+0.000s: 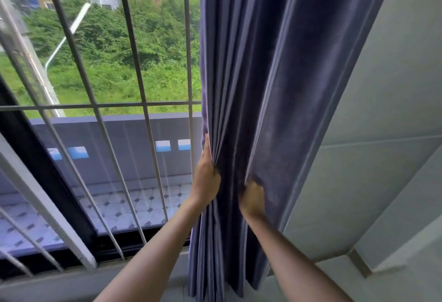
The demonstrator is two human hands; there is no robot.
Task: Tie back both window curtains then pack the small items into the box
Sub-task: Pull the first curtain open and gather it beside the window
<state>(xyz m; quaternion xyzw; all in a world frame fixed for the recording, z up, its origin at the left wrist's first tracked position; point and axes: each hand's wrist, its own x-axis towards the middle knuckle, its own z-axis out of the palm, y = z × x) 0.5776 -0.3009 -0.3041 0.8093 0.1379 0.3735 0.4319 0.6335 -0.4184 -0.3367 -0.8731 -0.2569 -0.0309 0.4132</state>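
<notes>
A purple-blue curtain (275, 74) hangs bunched in folds at the right side of the window. My left hand (207, 179) grips the curtain's left edge, fingers curled round the gathered folds. My right hand (252, 200) grips a fold nearer the wall, its fingers buried in the cloth. Both forearms reach up from the bottom of the view. No tie-back, box or small items are in view.
White window bars (134, 62) and a dark window frame (47, 170) fill the left. A pale wall (382, 134) stands right of the curtain. The sill (71, 282) runs along the bottom left. Outside are a tiled balcony, greenery and buildings.
</notes>
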